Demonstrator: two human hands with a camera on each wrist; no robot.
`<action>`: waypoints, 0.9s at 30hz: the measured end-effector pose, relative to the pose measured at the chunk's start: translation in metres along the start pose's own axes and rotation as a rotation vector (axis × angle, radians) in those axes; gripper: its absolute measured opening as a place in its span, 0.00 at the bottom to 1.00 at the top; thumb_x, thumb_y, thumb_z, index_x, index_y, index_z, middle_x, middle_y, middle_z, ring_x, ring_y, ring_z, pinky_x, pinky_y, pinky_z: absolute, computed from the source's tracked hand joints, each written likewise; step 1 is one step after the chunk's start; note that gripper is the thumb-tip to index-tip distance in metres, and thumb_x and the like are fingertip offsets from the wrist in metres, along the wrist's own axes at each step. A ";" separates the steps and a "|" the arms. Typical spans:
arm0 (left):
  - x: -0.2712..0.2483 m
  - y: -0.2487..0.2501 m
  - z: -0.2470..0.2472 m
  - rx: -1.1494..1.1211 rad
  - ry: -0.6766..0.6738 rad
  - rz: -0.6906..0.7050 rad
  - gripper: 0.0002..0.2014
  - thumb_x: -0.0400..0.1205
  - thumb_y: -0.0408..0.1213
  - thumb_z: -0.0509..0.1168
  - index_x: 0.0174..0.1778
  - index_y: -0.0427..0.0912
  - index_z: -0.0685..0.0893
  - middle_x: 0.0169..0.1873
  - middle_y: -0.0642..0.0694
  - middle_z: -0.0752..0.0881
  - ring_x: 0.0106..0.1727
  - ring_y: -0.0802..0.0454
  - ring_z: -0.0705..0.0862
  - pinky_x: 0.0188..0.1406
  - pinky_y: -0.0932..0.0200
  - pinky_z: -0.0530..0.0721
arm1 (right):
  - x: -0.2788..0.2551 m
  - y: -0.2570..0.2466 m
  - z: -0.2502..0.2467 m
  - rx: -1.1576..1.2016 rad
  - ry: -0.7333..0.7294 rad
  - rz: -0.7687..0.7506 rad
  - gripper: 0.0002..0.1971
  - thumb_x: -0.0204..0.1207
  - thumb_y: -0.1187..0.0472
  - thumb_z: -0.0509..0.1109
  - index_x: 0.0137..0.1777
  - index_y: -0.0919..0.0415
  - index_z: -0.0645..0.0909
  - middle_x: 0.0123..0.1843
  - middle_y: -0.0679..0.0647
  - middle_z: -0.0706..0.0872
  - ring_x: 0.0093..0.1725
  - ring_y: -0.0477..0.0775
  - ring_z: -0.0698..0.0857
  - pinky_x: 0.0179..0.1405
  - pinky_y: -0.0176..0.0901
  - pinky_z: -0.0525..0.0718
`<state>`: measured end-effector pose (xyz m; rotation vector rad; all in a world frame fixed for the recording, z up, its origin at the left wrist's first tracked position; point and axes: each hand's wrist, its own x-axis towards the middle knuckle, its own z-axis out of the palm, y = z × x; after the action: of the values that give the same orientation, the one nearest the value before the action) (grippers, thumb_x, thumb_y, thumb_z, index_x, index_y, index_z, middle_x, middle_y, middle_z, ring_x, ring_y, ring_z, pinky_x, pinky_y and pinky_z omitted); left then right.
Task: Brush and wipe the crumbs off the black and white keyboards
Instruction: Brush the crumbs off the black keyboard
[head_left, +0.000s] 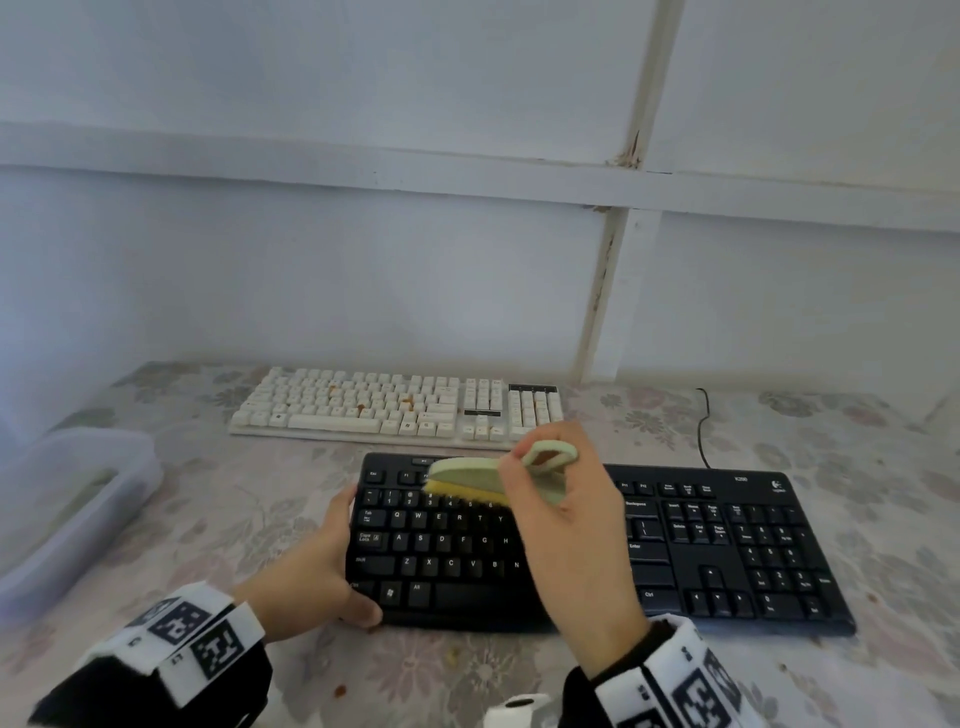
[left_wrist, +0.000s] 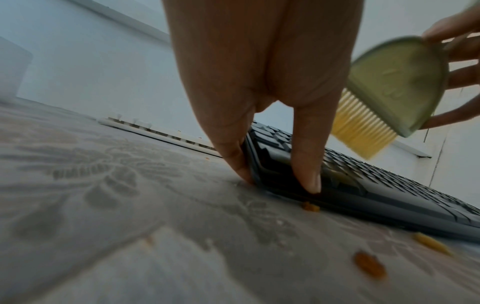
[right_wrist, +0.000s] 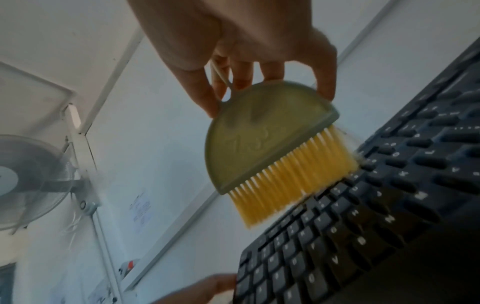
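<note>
The black keyboard (head_left: 727, 545) lies near me on the flowered tablecloth (head_left: 208, 519). My left hand (head_left: 322, 566) grips its left end, thumb on the front corner and fingers along the side edge (left_wrist: 249, 160). My right hand (head_left: 561, 499) holds a pale green hand brush (head_left: 467, 475) with yellow bristles (right_wrist: 293, 181) over the number row; the bristle tips touch the keys (right_wrist: 363, 164). The white keyboard (head_left: 395, 408) lies behind, with orange-brown crumbs (head_left: 407, 400) among its keys.
Loose crumbs (left_wrist: 369, 265) lie on the cloth in front of the black keyboard (left_wrist: 363, 185). A translucent plastic tub (head_left: 67, 499) stands at the left. The keyboard's black cable (head_left: 702, 431) runs back toward the white wall (head_left: 363, 260).
</note>
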<state>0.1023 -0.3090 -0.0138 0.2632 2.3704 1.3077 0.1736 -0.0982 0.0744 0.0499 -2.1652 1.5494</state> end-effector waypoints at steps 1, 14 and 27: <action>0.000 0.000 0.000 -0.004 0.000 0.002 0.62 0.54 0.32 0.77 0.76 0.65 0.44 0.59 0.56 0.81 0.60 0.55 0.83 0.63 0.49 0.81 | -0.001 0.001 0.002 -0.002 -0.039 -0.007 0.10 0.76 0.63 0.69 0.39 0.47 0.73 0.41 0.46 0.80 0.40 0.44 0.79 0.43 0.33 0.78; 0.003 -0.004 0.000 0.003 0.001 0.031 0.62 0.50 0.39 0.77 0.74 0.69 0.45 0.59 0.56 0.82 0.58 0.54 0.84 0.61 0.50 0.82 | -0.008 0.012 -0.013 -0.177 -0.055 -0.001 0.05 0.76 0.53 0.66 0.42 0.41 0.73 0.40 0.43 0.81 0.38 0.45 0.77 0.50 0.61 0.80; 0.005 -0.007 0.000 -0.029 0.012 0.022 0.58 0.52 0.36 0.77 0.67 0.77 0.48 0.59 0.55 0.81 0.60 0.52 0.83 0.63 0.46 0.81 | -0.001 0.029 -0.054 -0.326 0.072 0.049 0.13 0.75 0.60 0.68 0.42 0.39 0.73 0.42 0.44 0.83 0.41 0.48 0.81 0.57 0.65 0.78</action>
<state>0.0983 -0.3109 -0.0210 0.2743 2.3633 1.3564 0.1850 -0.0395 0.0614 -0.1628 -2.3468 1.1849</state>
